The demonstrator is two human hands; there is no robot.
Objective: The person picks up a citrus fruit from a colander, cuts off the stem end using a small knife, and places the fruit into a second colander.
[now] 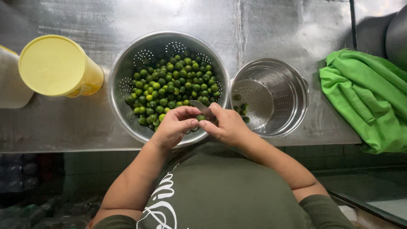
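Note:
My left hand (174, 126) pinches a small green lime (200, 118) over the near rim of a steel colander (123, 72) filled with several green limes (171, 85). My right hand (227, 125) grips a knife (199, 105) whose blade points left and rests against that lime. The two hands touch each other at the fruit. To the right stands a deeper perforated steel pot (292, 101) with a few lime pieces (242, 109) at its bottom.
A yellow-lidded plastic container (55, 65) stands at the left on the steel counter (275, 29), beside a white container (10, 85). A crumpled green cloth (369, 97) lies at the right. The counter's front edge runs just below my hands.

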